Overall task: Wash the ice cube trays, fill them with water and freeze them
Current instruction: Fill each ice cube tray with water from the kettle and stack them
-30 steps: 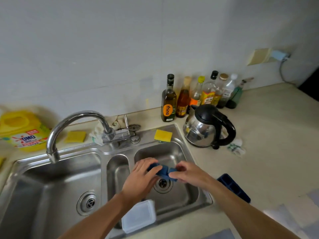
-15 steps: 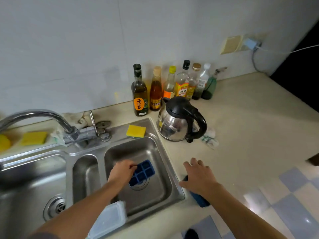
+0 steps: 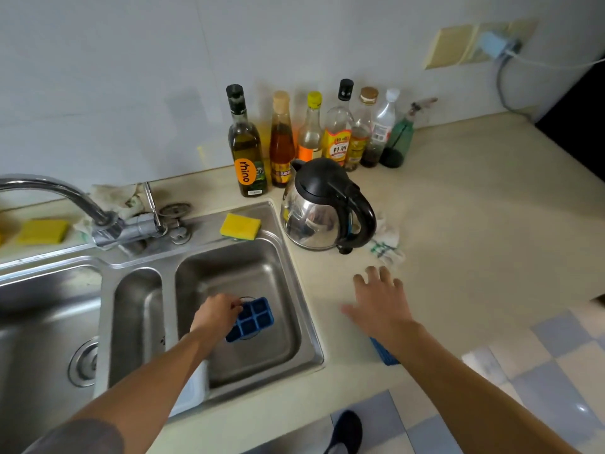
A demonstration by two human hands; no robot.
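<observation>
Now the left hand (image 3: 217, 311) is gripping, with fingers curled, the 9 o'clock edge of a blue ice cube tray (image 3: 255, 319). The tray is a rectangular grid of square cells, lying over the drain on the floor of the right basin of the brushed steel sink (image 3: 311, 322). The right hand (image 3: 381, 303) is spreading open, fingers straight and palm down, over the smooth pale table (image 3: 474, 224); whether it is touching, I cannot tell. A second blue tray (image 3: 386, 355) is peeking out at 6 o'clock of that hand, mostly hidden by the wrist. At its 12 o'clock a shiny metal kettle (image 3: 314, 217) with a black handle is standing, with a crumpled checked cloth (image 3: 388, 249) just beside it. A yellow sponge (image 3: 240, 226) is sitting on the sink rim at 12 o'clock of the tray in the basin. The left forearm is covering part of a clear plastic box (image 3: 193, 388) at the front rim.
</observation>
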